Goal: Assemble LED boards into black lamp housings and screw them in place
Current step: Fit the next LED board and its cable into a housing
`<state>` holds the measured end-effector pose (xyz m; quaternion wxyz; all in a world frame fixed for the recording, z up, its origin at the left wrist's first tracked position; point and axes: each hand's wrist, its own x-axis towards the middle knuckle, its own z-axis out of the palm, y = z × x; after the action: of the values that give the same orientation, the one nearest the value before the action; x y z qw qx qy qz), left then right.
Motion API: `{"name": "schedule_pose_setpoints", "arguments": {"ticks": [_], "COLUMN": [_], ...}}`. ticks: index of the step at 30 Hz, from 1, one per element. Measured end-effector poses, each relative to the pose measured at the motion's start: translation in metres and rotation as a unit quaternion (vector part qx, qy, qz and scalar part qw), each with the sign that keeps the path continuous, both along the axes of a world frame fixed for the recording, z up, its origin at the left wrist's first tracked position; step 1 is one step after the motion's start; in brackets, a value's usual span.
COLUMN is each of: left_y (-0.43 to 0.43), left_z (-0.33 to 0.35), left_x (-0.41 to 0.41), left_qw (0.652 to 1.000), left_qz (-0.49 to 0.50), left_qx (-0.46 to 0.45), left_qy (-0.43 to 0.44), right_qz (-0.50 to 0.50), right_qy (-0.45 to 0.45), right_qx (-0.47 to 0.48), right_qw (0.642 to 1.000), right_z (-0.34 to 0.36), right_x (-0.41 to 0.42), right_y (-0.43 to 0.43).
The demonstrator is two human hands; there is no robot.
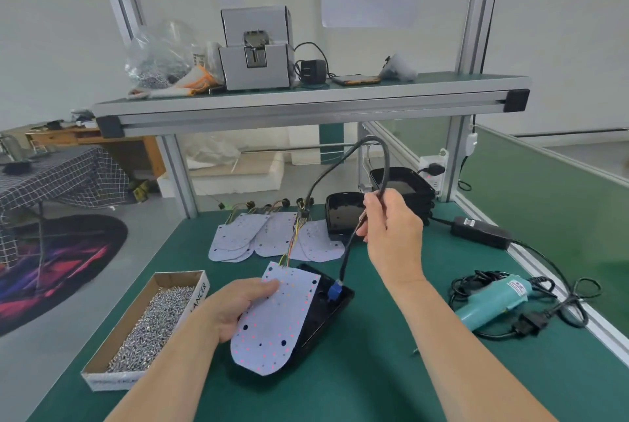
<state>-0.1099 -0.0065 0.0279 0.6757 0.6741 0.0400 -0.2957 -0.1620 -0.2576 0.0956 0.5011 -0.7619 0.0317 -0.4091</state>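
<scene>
A white LED board (pixel 275 319) with faintly glowing red dots lies tilted over a black lamp housing (pixel 326 312) on the green bench. My left hand (pixel 235 306) grips the board's left edge. Coloured wires rise from the board's top to a black cable (pixel 340 166) that loops upward. My right hand (pixel 391 227) holds this cable raised above the bench. The cable's other end comes down to a blue connector (pixel 334 290) sitting on the housing.
A cardboard box of screws (pixel 149 323) stands at the left. Spare LED boards (pixel 272 234) lie behind, with more black housings (pixel 343 214) stacked at the back right. A teal electric screwdriver (pixel 493 299) and its power adapter (pixel 480 231) rest on the right.
</scene>
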Motion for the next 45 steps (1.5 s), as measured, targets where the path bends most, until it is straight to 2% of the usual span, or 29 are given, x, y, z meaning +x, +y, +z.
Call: {"name": "schedule_pose_setpoints", "arguments": {"ticks": [4,8,14,17,19,21,23,24,26,27,29,31,35,37,40,41,45], "left_y": [-0.002,-0.002,-0.006,-0.008,-0.009,-0.012,-0.017,-0.020,-0.023,-0.025,-0.028,-0.031,-0.038,-0.043,-0.054,-0.057,-0.060], "left_z": [-0.002,-0.006,0.007,0.019,0.029,0.040,0.050,0.055,0.062,0.065,0.068,0.069,0.074,0.077,0.080,0.082,0.094], "left_x": [-0.001,-0.006,-0.008,-0.008,-0.010,-0.011,-0.014,-0.017,-0.022,-0.025,-0.028,-0.029,-0.031,-0.033,-0.038,-0.040,-0.038], "left_qw": [1.000,0.998,0.992,0.989,0.986,0.981,0.978,0.977,0.977,0.978,0.980,0.981,0.980,0.979,0.976,0.973,0.953], "left_qz": [-0.022,-0.013,0.003,0.014,0.019,0.023,0.021,0.016,-0.001,-0.015,-0.030,-0.020,0.002,0.006,0.002,0.005,0.026], "left_qx": [-0.013,-0.066,-0.129,-0.147,-0.163,-0.187,-0.201,-0.203,-0.199,-0.192,-0.175,-0.170,-0.183,-0.190,-0.211,-0.226,-0.299], "left_qy": [-0.008,0.006,-0.009,-0.021,-0.025,-0.038,-0.058,-0.068,-0.082,-0.087,-0.095,-0.096,-0.079,-0.068,-0.055,-0.048,-0.035], "right_qz": [0.032,0.077,0.198,0.123,0.080,0.106,0.196,0.237,0.301,0.327,0.371,0.415,0.436,0.387,0.243,0.192,0.075], "right_qy": [-0.007,0.000,0.010,0.033,0.091,0.168,0.196,0.191,0.156,0.145,0.137,0.139,0.157,0.161,0.246,0.285,0.361], "right_qx": [-0.038,-0.047,0.015,-0.042,-0.064,-0.038,0.113,0.212,0.388,0.444,0.501,0.518,0.547,0.558,0.450,0.414,0.320], "right_qw": [0.999,0.996,0.980,0.991,0.991,0.979,0.954,0.929,0.857,0.822,0.770,0.734,0.697,0.716,0.823,0.843,0.873], "right_z": [0.001,-0.001,0.012,0.022,0.027,0.025,0.019,0.014,-0.002,-0.011,-0.026,-0.039,-0.050,-0.055,-0.066,-0.069,-0.073], "right_x": [-0.004,-0.006,-0.015,-0.013,-0.011,-0.008,-0.009,-0.009,-0.008,-0.008,-0.012,-0.018,-0.027,-0.026,-0.014,-0.012,-0.010], "right_y": [0.006,0.010,0.012,0.003,-0.007,-0.017,-0.023,-0.025,-0.027,-0.029,-0.030,-0.032,-0.019,-0.003,0.020,0.024,0.018]}}
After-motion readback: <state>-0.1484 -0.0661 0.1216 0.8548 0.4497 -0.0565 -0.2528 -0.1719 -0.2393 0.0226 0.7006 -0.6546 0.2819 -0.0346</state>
